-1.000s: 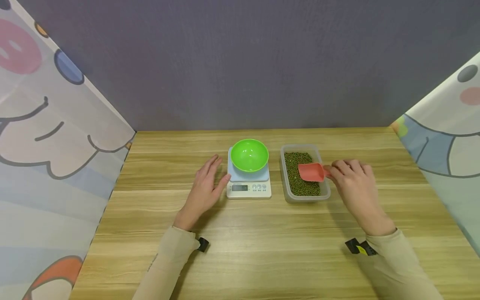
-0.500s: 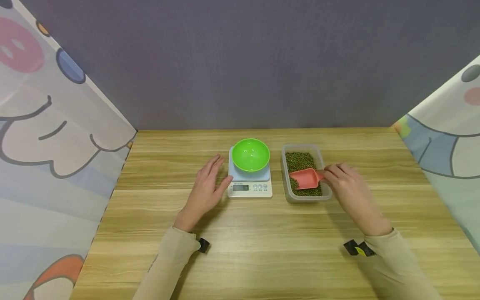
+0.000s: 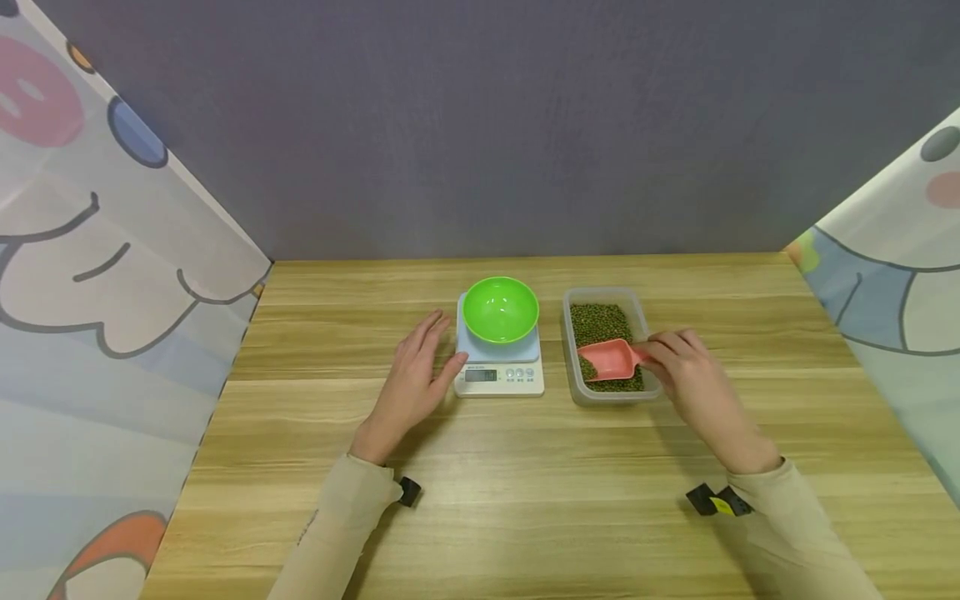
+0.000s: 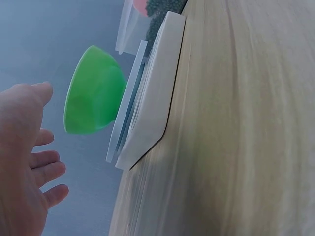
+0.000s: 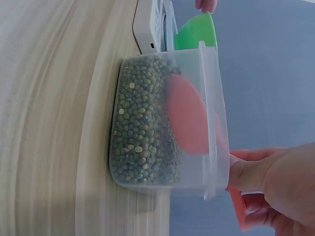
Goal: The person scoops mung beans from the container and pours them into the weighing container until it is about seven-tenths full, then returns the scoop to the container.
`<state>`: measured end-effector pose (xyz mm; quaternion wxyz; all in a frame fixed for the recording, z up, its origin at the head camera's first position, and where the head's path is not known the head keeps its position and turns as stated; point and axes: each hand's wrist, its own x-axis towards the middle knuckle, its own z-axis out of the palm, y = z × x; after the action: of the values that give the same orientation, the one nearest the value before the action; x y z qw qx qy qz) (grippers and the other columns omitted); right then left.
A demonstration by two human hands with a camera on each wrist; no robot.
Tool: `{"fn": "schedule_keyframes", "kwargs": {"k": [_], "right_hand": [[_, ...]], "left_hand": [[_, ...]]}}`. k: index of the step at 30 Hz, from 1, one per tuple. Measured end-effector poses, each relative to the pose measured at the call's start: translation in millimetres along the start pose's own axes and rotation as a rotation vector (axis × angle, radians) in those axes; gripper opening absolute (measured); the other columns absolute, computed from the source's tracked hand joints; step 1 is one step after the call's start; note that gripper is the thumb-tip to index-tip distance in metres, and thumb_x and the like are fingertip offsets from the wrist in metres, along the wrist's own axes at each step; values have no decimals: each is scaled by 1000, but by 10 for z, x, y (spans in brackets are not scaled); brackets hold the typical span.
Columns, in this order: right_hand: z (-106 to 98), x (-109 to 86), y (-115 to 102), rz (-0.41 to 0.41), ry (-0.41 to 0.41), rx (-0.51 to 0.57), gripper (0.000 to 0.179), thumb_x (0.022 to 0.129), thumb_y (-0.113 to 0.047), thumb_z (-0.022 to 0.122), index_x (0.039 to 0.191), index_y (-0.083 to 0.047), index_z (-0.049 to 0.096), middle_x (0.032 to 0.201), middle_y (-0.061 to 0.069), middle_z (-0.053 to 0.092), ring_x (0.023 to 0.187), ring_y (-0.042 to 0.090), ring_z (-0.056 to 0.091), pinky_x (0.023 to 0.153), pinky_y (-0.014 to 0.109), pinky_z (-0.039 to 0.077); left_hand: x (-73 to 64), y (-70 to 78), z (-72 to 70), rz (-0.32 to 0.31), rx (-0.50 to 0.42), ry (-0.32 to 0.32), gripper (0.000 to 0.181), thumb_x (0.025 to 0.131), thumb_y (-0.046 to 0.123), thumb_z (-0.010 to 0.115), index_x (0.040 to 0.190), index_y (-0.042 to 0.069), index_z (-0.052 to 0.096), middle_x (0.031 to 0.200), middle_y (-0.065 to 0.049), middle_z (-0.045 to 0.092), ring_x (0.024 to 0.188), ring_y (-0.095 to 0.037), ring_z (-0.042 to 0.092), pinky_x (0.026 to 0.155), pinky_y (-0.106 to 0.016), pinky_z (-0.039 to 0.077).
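My right hand (image 3: pixel 693 379) grips the handle of a red-pink scoop (image 3: pixel 615 360). The scoop's front edge dips into mung beans (image 3: pixel 597 321) inside a clear plastic container (image 3: pixel 611 400), and some beans lie in its mouth. Through the container wall in the right wrist view, the scoop (image 5: pixel 187 115) shows tilted against the bean surface. A bright green bowl (image 3: pixel 501 311) sits on the pale blue platform of a white kitchen scale (image 3: pixel 498 387); no contents show in it. Beside the scale's left edge, my left hand (image 3: pixel 412 383) has its fingers extended, holding nothing.
The scale and container stand side by side on a wood-grain table (image 3: pixel 480 500), with a narrow gap between them. A grey panel (image 3: pixel 510 125) rises behind the table. Cartoon-printed sheets (image 3: pixel 135 292) flank it on both sides.
My right hand has moved left and slightly toward me, bringing the scoop down into the beans, and beans have entered its mouth. The left hand, bowl and scale stay nearly still.
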<state>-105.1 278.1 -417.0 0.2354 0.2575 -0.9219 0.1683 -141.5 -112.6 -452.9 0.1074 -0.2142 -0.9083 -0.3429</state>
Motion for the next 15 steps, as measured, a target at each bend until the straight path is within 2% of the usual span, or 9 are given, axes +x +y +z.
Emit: {"fn": "schedule_keyframes", "kwargs": {"k": [5,15], "right_hand": [[-23,-20,11,22,8,18,23,78,8,82,100,3,75,95,13,72,90,32,59,77,40,51],[-53,-83,42,85,39,52,25,78,9,82,101,5,74,94,15,73,89,34,60,77,39,46]], "left_hand": [[5,5,-9,-13,-6,-7,62,105,35,59,152,-3,45,161,-20,39,148,-39,39,121,-61,31],[7,16,6,7,-11,3,61,104,34,60,152,-2,44,160,-22,41,147,-39,40,119,-61,34]]}}
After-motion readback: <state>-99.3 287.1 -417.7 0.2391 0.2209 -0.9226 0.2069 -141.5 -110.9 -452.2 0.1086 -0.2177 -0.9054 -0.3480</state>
